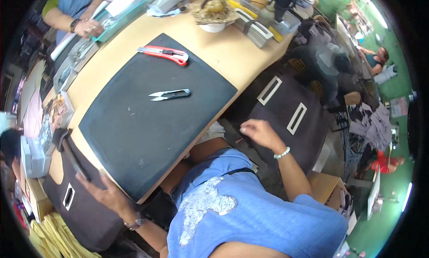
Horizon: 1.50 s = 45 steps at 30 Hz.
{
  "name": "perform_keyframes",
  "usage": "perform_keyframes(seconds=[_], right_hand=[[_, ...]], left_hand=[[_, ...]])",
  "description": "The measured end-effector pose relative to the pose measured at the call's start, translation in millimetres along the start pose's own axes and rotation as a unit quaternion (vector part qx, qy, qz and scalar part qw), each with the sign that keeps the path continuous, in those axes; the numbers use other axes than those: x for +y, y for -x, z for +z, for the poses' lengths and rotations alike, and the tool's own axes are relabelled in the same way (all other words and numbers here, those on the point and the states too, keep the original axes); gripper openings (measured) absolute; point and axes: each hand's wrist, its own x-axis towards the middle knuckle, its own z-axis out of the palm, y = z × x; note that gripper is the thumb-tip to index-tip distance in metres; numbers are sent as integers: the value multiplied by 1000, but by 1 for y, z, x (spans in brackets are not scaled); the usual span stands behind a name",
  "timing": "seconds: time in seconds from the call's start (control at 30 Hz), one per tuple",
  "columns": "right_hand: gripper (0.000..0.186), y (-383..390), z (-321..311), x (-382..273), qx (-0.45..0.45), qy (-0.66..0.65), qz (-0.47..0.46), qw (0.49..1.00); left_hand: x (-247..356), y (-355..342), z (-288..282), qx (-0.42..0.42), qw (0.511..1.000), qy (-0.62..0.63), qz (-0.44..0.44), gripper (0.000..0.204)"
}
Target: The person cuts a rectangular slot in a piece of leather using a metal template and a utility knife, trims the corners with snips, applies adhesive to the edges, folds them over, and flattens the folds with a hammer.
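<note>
My left hand (107, 194) is at the left edge of a black cutting mat (147, 137), fingers apart and holding nothing. Close to its fingertips is the handle end of a hammer (73, 155), which lies over a dark fabric piece (89, 213) bearing a white slotted frame (68, 196). Off the mat's right side, my right hand (262, 134) is in the air with fingers curled together; whether something small is between them cannot be made out. Beside it spreads another dark piece (286, 155) with two white rectangular frames (270, 90). Thread snips (172, 94) and a red utility knife (167, 54) rest on the mat.
A white bowl (213, 27) stands at the table's far side, near a box of strips (252, 25) and a bottle (267, 14). Across the table, a person's hand (89, 29) touches a teal tray (117, 23). Yellow cloth (56, 235) lies at lower left.
</note>
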Motion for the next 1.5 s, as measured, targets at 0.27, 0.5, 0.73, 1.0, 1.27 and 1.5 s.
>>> perform_keyframes(seconds=[0.27,0.5,0.73,1.0,1.27,1.5], right_hand=[[32,-7,-61,115,372,237,137,887],[39,-5,-28,99,319,242,-91,912],[21,-15,-31,95,296,140,-19,945],[20,-3,-59,84,321,52,-30,945],[14,9,-98,66,551,16,-129,824],[6,15,-148,26,612,107,-175,763]], left_hand=[[62,21,46,-131,985,-2,116,67],[57,20,46,-160,981,104,25,63],[59,20,46,-169,976,138,3,59],[58,20,45,-179,970,163,-16,60],[86,21,40,-180,959,216,27,55],[170,44,69,-384,811,399,186,53]])
